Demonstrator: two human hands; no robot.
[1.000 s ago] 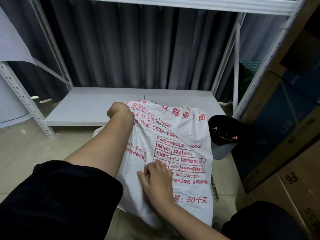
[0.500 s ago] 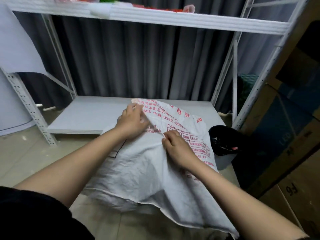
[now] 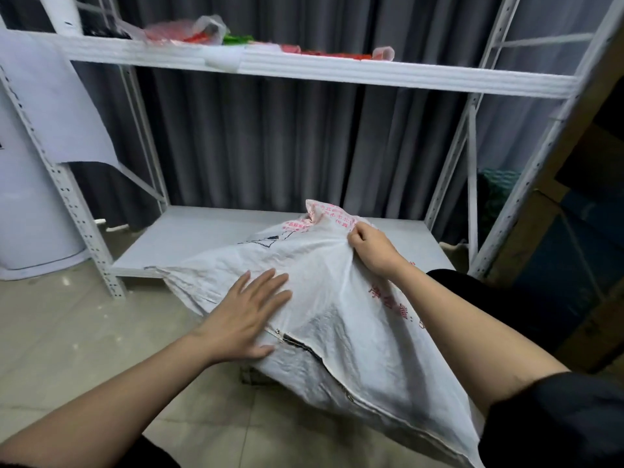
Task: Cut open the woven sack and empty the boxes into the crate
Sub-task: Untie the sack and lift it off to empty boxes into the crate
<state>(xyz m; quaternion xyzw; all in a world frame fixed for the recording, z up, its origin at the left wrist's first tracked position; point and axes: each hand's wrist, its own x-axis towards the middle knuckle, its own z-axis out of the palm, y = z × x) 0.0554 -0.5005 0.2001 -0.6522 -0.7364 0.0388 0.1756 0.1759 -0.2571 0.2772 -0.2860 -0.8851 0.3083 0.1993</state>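
**Sack on the floor, one hand flat, one hand pinching**

Your left hand point(image 3: 251, 312) lies flat, fingers straight, on the woven sack point(image 3: 324, 298). The sack rests on the tiled floor, its far end against the white rack's point(image 3: 351, 74) bottom shelf. Your right hand point(image 3: 369, 246) pinches the sack's far upper fold.

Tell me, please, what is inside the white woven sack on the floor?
The woven sack bulges, but its cloth hides the contents. A dark slit beside the left hand shows nothing clear. The right hand pinches its top edge.
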